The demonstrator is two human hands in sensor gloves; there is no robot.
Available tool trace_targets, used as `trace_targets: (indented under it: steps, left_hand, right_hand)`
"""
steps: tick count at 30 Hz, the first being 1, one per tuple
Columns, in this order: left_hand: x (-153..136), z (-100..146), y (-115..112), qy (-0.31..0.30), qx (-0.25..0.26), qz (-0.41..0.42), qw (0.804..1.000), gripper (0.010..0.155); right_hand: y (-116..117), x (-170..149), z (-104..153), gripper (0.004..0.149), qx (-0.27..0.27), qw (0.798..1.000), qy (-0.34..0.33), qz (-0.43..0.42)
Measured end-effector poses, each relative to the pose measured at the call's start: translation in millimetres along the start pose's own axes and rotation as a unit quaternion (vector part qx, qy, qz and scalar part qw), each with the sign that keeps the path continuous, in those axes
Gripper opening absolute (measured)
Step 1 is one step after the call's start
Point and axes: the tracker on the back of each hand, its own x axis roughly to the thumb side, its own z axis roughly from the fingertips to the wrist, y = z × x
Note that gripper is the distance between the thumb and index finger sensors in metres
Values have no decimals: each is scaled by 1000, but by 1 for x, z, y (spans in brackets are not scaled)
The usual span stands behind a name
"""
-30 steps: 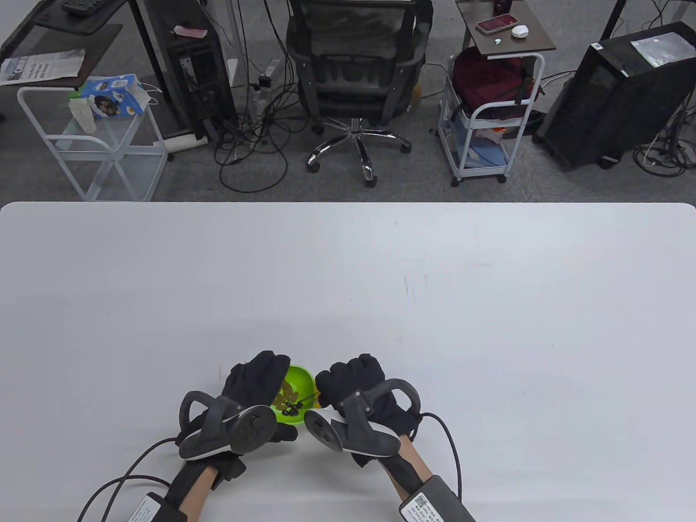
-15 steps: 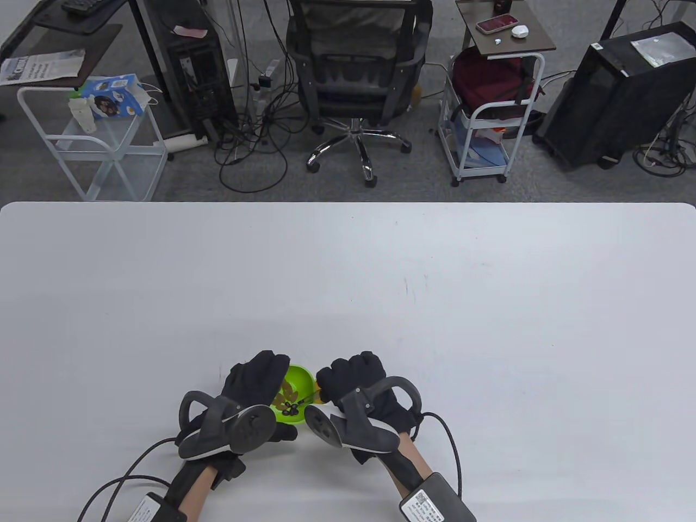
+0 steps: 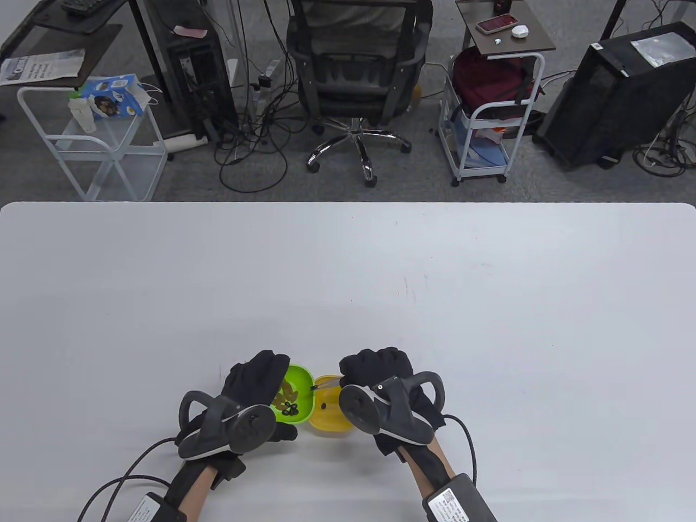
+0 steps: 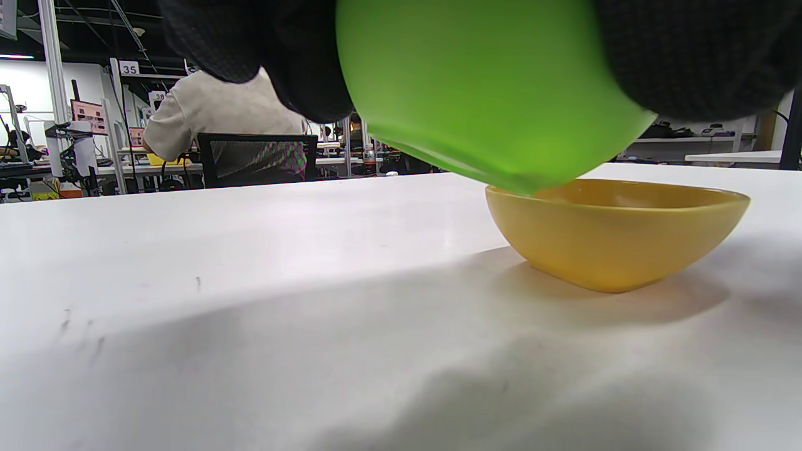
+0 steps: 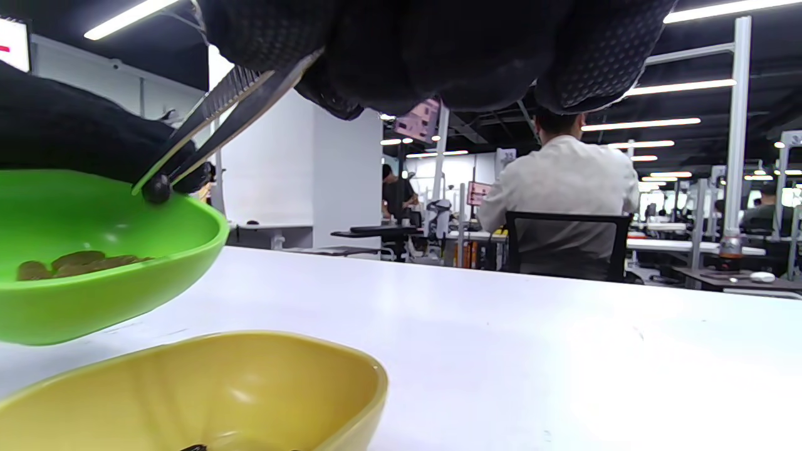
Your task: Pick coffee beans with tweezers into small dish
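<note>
My left hand grips a green dish and holds it tilted above the table, its rim over the edge of a yellow dish. The green dish holds several beans, brown and dark. My right hand holds tweezers. Their tips pinch a dark bean at the green dish's rim, just left of the yellow dish. One dark bean lies in the yellow dish.
The white table stretches far and to both sides of the dishes. Glove cables trail off the near edge. An office chair and carts stand beyond the far edge.
My right hand has moved to the right, uncovering the yellow dish, and the tweezers have come out of the green dish with a bean. My left hand and the green dish have stayed put.
</note>
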Motion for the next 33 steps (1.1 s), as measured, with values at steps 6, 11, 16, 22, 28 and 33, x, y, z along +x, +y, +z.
trace_targets:
  steps: [6,11,16,22,28,33]
  left_hand:
    - [0,0,0,0,0,1,1000,113]
    - [0,0,0,0,1,0,1000,113]
    - [0,0,0,0,-1,0,1000,113]
    - [0,0,0,0,-1,0,1000,113]
    - [0,0,0,0,-1,-1,1000,113]
    - [0,0,0,0,-1,-1,1000,113]
  right_hand:
    - [3,-14,1,41,9,1000,21,-7]
    - [4,-17,2,41,13,1000,25,-10]
    - [2,-11,2,42,-2,1000,14,-27]
    - [8,9,2,43,-5,1000,-26,-16]
    - [16,24,1,43,1,999,-51,8]
    - [21,32,1,43,2,997,-65,37]
